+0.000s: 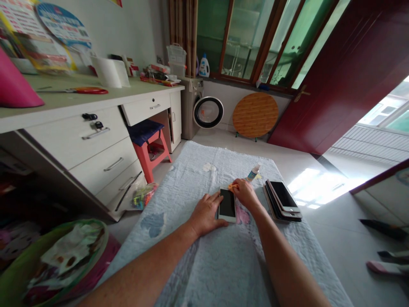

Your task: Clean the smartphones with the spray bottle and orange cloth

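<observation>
A white smartphone [227, 204] with a dark screen lies face up on the light blue patterned cloth [204, 170]. My left hand [207, 213] rests along its left side, fingers stretched out and touching the edge. At the phone's upper right corner, my right hand [245, 194] pinches a small orange cloth [232, 186] against it. Part of the orange cloth is hidden under the fingers. Just beyond that hand stands a small spray bottle [253, 172] with a white cap. To the right sits a stack of several smartphones [283, 199].
On the left are a white desk [96, 157], a red stool [153, 153] and a bin of rubbish [99, 251]. Farther off stand a washing machine with its round door [220, 111] ajar and a round wooden tabletop [255, 114]. Shoes [385, 267] lie on the floor at right.
</observation>
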Tool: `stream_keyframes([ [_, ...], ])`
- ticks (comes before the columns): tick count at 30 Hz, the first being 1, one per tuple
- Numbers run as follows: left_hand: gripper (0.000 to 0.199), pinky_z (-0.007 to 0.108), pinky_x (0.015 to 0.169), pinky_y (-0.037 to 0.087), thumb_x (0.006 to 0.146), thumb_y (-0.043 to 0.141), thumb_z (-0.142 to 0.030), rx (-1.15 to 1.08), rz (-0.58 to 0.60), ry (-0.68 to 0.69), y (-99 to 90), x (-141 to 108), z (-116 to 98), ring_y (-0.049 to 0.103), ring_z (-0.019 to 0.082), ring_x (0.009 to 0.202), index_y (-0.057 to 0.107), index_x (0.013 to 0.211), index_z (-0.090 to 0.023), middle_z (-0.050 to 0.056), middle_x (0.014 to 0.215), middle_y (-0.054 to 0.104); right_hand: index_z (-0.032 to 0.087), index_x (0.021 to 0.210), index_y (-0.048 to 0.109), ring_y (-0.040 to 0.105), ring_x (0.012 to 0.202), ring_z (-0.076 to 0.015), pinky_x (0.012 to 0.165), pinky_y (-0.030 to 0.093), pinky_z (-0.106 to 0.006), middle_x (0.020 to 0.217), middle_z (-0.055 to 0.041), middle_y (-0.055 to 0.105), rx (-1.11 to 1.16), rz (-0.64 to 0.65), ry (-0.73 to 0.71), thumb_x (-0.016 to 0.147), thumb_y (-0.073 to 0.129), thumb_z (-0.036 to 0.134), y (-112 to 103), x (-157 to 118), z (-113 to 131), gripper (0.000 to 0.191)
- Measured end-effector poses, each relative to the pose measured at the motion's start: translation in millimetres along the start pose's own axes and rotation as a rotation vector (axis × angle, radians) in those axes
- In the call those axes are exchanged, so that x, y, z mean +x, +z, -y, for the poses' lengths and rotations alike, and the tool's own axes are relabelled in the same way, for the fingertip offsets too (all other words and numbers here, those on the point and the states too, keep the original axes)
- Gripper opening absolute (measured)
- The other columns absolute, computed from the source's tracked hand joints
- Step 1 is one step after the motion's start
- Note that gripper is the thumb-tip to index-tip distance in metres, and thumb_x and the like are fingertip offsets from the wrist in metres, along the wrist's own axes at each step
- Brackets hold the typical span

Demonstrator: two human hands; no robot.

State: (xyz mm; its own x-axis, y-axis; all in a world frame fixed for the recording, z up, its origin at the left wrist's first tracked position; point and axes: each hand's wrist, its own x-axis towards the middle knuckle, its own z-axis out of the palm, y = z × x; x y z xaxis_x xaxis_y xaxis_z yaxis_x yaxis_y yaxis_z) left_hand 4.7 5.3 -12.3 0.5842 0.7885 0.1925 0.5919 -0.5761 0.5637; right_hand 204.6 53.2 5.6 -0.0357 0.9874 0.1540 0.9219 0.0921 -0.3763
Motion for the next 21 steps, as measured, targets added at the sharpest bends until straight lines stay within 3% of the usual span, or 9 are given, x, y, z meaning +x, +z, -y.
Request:
stream_keyframes([
  [4,0.087,0.048,0.101,0.039,0.06,0.075,-0.063,-0.013,0.005,-0.001,-0.9,0,0,0.048,0.035,0.119,0.049,0.132,-0.021,0.011,0.141,0.047,0.015,0.091,0.067,0.057,0.08,-0.0147,0.073,0.036,-0.023,0.089,-0.0068,0.066,-0.022,-0.005,0.006,0.082,0.05,0.014,5,5,12,0.02],
  [13,0.086,0.049,0.102,0.038,0.063,0.072,-0.064,0.004,0.024,-0.031,-2.1,0,-1,0.048,0.036,0.118,0.049,0.133,-0.019,0.011,0.142,0.046,0.017,0.091,0.066,0.057,0.084,-0.0142,0.077,0.037,-0.022,0.092,-0.0058,0.066,0.052,0.069,-0.13,0.085,0.049,0.014,14,13,39,0.019],
  [21,0.078,0.047,0.099,0.04,0.067,0.068,-0.064,0.029,0.02,-0.046,-9.7,-2,-12,0.051,0.034,0.113,0.051,0.129,-0.02,0.01,0.138,0.049,0.016,0.091,0.068,0.056,0.084,-0.0138,0.078,0.037,-0.021,0.09,-0.0056,0.064,-0.005,0.125,-0.199,0.084,0.049,0.013,6,19,25,0.021],
])
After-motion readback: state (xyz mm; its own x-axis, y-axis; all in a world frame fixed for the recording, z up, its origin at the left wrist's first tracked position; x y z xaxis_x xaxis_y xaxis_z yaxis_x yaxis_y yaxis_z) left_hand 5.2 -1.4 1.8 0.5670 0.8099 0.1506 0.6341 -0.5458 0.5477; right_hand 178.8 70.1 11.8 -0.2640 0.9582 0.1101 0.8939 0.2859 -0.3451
